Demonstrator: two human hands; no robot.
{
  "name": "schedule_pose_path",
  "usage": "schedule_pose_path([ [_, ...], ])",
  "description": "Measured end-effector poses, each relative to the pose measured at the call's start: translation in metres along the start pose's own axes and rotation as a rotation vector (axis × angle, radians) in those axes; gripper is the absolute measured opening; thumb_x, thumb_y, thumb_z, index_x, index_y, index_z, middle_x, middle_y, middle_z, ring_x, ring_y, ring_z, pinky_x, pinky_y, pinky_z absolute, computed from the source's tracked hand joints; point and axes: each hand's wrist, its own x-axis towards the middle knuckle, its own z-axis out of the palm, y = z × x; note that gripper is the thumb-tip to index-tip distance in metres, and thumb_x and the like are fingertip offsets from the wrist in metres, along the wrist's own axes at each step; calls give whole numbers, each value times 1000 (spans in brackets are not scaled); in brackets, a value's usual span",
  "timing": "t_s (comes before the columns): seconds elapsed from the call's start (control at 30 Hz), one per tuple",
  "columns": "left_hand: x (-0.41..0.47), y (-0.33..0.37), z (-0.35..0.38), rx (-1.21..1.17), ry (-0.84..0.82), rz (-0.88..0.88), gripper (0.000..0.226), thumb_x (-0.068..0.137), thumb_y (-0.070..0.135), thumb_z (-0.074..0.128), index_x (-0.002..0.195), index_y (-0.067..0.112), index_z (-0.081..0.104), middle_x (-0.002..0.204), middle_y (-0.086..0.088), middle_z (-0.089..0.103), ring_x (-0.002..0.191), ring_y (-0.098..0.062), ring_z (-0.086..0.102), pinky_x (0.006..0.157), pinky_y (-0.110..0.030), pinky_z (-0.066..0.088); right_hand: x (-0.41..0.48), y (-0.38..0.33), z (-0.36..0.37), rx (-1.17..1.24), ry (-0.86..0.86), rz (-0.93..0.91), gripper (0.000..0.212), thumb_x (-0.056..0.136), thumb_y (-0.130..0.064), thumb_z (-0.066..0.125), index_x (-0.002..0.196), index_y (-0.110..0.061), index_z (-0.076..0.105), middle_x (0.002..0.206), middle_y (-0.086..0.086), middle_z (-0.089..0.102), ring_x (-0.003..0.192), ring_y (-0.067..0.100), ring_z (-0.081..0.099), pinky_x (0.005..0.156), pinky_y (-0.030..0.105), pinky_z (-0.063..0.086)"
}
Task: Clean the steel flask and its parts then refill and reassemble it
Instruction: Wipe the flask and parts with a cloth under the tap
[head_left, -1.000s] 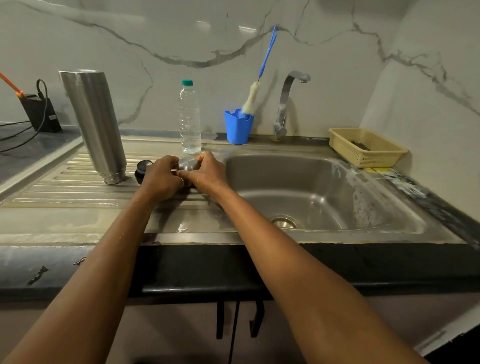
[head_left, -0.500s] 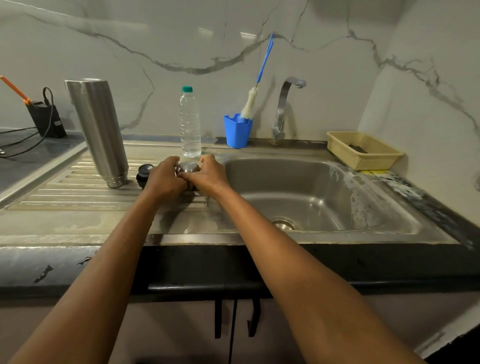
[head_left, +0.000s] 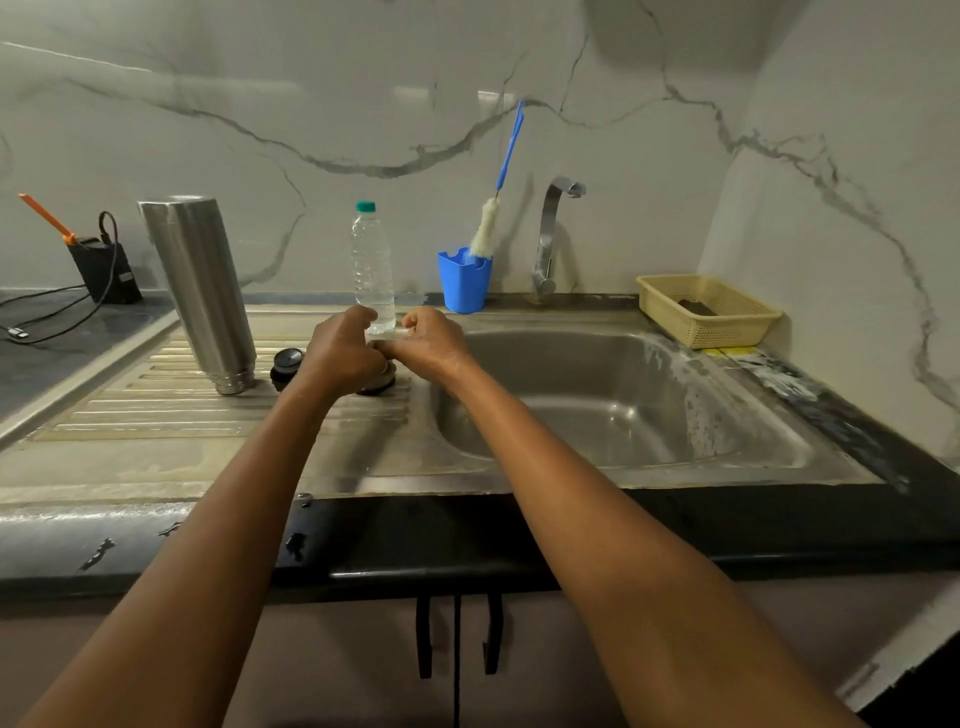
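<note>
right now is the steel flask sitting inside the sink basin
No, the steel flask stands mouth-down on the ribbed drainboard, left of the sink basin.

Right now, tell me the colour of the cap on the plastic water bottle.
The cap is teal green; the head view shows it best.

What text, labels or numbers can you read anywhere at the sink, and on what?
None readable.
The flask is bare steel, the bottle carries no label, the blue cup is plain.
Any print on the black box at the far left is too small to tell.
</note>
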Motion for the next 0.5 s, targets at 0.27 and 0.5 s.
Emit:
schedule_pose_path([
  [0.27,-6,26,10,32,-20,30,71,79,11,84,143,6,53,140,-12,60,127,-30,56,98,-31,43,-12,5,-32,-5,-19,-9,28,85,-31,77,82,-7,63,78,7,56,75,17,51,71,34,44],
  [0.5,-7,65,39,49,-39,109,54,84,15,76,134,7,59,131,-13,64,117,-31,60,91,-33,43,-15,28,-77,-27,20,32,30,88,-33,74,73,-8,67,69,4,58,65,13,52,59,25,39],
])
